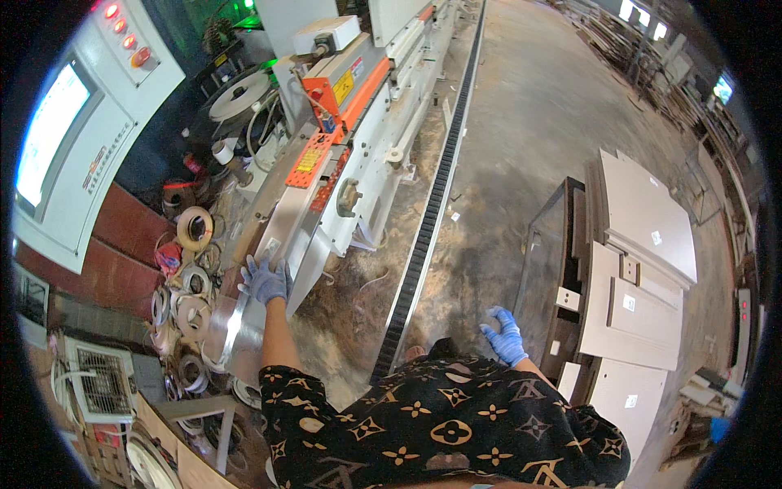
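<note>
My left hand (267,279), in a pale blue glove, lies with fingers spread on the shiny metal infeed table (234,322) of a long white and orange woodworking machine. Ahead of it, a perforated orange guard (308,160) covers part of the machine's edge. My right hand (507,337), in a blue glove, hangs at my right side with its fingers apart and loosely bent. Nothing shows in it. The nearest things to it are a dark metal frame (533,244) and a stack of light flat panels (648,306), apart from the fingers.
A black roller track (434,196) with metal edges runs along the floor between machine and panels. A control cabinet (130,77) with a lit screen and red lights stands at left. Several tape rolls (195,230) lie below it. Stacked boards (615,45) line the far right.
</note>
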`<act>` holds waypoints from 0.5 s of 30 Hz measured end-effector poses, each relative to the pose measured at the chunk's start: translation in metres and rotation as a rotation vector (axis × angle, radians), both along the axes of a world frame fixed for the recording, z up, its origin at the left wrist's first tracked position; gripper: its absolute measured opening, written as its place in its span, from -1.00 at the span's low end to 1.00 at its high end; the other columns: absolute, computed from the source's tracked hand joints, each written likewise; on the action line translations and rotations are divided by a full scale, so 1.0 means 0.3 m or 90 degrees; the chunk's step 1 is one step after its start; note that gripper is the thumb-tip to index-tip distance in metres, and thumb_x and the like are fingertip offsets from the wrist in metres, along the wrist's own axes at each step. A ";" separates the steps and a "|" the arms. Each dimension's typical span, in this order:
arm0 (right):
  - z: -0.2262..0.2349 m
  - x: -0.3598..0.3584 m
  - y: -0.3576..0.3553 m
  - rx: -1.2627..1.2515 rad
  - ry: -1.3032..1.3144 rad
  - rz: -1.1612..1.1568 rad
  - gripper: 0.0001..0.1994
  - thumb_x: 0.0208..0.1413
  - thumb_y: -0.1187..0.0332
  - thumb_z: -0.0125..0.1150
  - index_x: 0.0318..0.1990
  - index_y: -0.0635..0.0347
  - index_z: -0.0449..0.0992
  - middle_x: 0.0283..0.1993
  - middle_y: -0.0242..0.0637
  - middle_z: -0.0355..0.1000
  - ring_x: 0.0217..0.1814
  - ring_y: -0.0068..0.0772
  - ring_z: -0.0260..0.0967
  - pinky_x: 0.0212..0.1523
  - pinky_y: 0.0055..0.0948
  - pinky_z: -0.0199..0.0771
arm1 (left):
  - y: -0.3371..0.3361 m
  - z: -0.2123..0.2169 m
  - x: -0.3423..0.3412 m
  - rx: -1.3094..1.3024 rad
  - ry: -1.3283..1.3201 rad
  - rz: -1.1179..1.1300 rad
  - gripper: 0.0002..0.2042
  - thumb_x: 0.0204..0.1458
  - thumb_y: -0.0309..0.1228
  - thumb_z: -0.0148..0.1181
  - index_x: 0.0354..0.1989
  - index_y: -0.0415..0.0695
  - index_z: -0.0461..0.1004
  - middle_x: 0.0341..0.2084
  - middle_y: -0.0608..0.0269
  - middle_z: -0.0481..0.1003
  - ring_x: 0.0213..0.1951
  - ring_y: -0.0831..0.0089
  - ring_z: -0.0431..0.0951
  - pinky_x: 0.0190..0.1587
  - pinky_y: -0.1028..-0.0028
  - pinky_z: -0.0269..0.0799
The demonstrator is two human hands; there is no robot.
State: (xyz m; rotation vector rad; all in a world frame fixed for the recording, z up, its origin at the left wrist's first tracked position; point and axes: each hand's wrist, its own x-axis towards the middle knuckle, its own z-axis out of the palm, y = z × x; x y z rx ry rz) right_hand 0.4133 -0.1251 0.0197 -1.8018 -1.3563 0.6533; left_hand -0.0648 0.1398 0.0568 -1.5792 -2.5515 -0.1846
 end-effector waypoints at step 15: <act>0.042 0.432 -0.359 -0.170 -0.238 -0.380 -0.54 -0.06 0.15 0.23 0.05 -0.04 0.38 0.20 -0.14 0.23 0.23 0.00 0.15 0.22 -0.08 0.12 | 0.403 -0.006 0.306 0.055 0.030 -0.144 -0.46 0.02 0.06 0.02 0.14 0.09 0.33 0.07 -0.07 0.31 0.04 -0.05 0.32 0.13 0.06 0.19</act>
